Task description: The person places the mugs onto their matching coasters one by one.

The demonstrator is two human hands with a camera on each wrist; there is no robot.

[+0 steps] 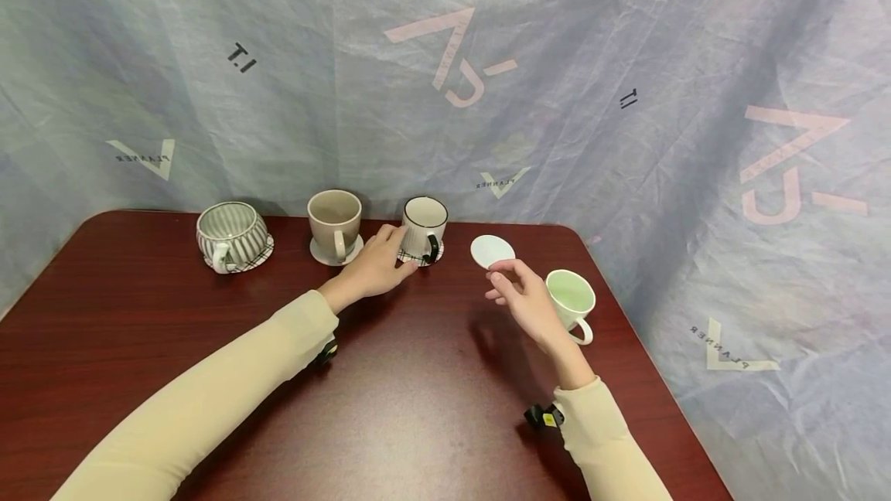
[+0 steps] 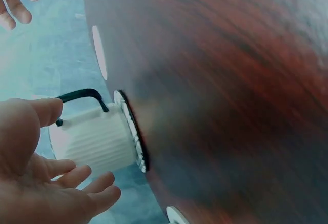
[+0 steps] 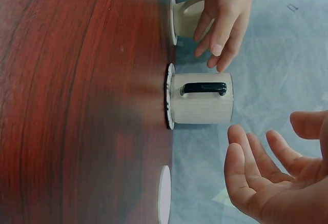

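Note:
My left hand [image 1: 376, 263] is beside a white ribbed mug [image 1: 420, 233] with a black rim and black handle, which stands upright on a checked coaster [image 1: 411, 260]. In the left wrist view the fingers spread next to this mug, and nothing is held. Whether a fingertip touches it I cannot tell. Above the table, my right hand [image 1: 527, 304] hangs with loosely bent fingers and holds nothing. Just beyond its fingertips lies a round white coaster [image 1: 492, 250]. A pale green mug [image 1: 572, 296] stands to its right, partly hidden behind the hand.
Left of the ribbed mug, a beige mug [image 1: 334, 215] stands on a pale round coaster [image 1: 320, 255]. Farther left is a striped rounded cup [image 1: 230, 232] on a checked coaster [image 1: 261, 255]. A printed grey cloth [image 1: 299, 83] hangs behind the dark red wooden table [image 1: 411, 408].

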